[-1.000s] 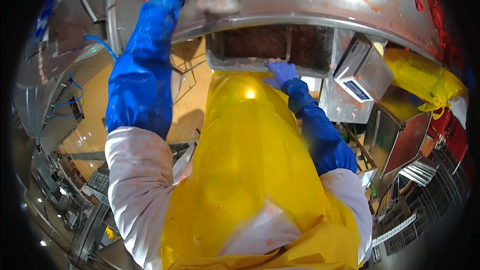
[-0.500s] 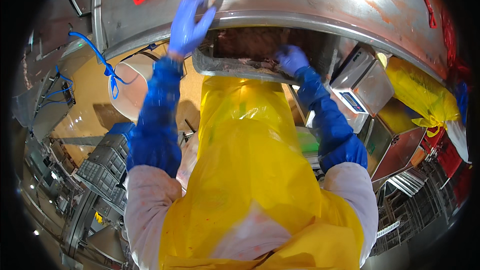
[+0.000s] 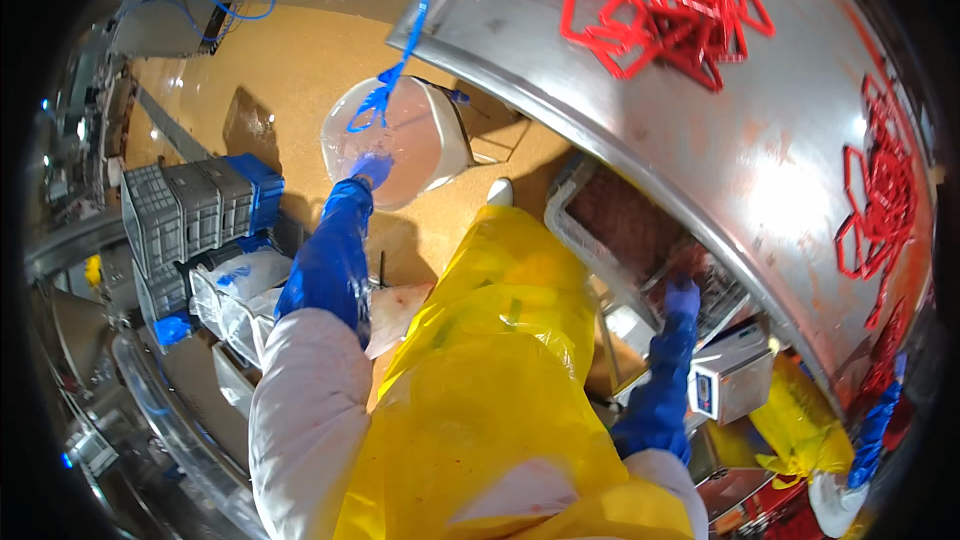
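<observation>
My left hand (image 3: 372,170), in a blue glove, dips into a white bucket (image 3: 455,155) of cloudy pinkish liquid. The liquid and blur hide its fingers. A blue cord (image 3: 408,50) hangs over the bucket, its looped end just above the hand. My right hand (image 3: 683,297), gloved as well, reaches into a grey crate (image 3: 572,235) partly under the table edge. Dark red, wet-looking contents (image 3: 620,210), perhaps meat, lie in the crate. The fingers of the right hand are down among them and cannot be made out.
A steel table (image 3: 770,170) carries a heap of red plastic chains (image 3: 660,5) and a second red chain (image 3: 880,190). A scale (image 3: 735,370) stands beside the crate, near a yellow bag (image 3: 800,420). Grey crates (image 3: 200,215) are stacked at left.
My left hand has gone from the table edge down into the bucket. The right hand stays in the crate. The view has swung left, so the table now lies to the right.
</observation>
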`<state>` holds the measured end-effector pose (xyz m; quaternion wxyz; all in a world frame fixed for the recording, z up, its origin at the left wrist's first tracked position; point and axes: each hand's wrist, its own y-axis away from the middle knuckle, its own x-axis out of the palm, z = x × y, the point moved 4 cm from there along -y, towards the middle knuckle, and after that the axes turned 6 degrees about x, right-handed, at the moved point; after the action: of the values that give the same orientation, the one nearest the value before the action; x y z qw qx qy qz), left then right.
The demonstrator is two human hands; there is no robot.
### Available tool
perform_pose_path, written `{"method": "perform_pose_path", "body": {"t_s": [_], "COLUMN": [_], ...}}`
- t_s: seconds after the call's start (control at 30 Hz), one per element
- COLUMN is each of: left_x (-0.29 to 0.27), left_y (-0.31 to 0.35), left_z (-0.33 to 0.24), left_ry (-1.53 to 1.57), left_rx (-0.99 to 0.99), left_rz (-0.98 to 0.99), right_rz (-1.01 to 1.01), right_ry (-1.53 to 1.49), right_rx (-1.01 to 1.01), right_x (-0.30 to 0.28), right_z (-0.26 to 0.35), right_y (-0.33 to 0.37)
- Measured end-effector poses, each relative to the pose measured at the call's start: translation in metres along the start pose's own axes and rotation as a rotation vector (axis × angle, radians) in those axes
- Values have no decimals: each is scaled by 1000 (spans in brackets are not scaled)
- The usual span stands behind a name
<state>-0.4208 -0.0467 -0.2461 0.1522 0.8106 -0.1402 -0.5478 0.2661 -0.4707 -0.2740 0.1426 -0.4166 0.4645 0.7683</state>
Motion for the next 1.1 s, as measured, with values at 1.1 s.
{"method": "perform_pose_path", "body": {"t_s": [1.1], "left_x": [-163], "left_y": [-125], "left_z": [-219], "left_ry": [976], "left_rx": [97], "left_rz": [-738], "right_rz": [431], "right_ry": [-140], "right_rx": [-340], "right_x": [-14], "right_z": [109], "right_y": [194]}}
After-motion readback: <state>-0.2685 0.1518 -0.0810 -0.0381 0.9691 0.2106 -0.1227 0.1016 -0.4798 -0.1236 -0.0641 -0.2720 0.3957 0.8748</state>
